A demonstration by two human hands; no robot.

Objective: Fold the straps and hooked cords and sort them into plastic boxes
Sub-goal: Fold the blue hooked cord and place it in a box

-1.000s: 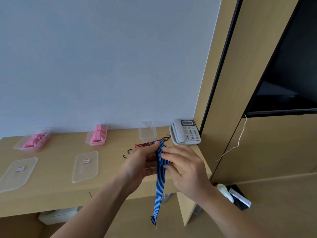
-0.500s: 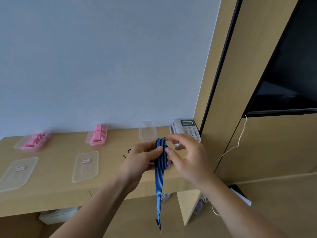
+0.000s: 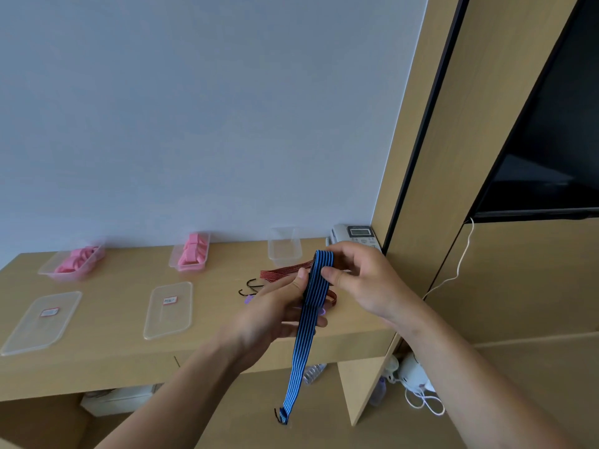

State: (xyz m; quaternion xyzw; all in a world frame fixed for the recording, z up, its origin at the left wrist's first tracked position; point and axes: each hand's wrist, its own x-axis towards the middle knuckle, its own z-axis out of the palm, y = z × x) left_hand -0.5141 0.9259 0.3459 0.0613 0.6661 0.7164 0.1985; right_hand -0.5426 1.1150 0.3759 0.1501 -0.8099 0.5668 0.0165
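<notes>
I'm in what looks like a hotel room or office: a built-in wooden desk [image 3: 113,345], a landline phone [image 3: 359,234], a dark wall-mounted screen [image 3: 551,157] on wood panelling [image 3: 518,286]

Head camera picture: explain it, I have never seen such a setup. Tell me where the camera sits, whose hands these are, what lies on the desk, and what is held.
No machine here: a person works bare-handed, filmed by one camera on their head, looking down. The left hand and the right hand both pinch a blue striped cord, folded over at the top, its tail hanging past the desk. On it: a far-left box and a middle box holding pink straps, an empty box, two lids, a red striped cord and a telephone.
</notes>
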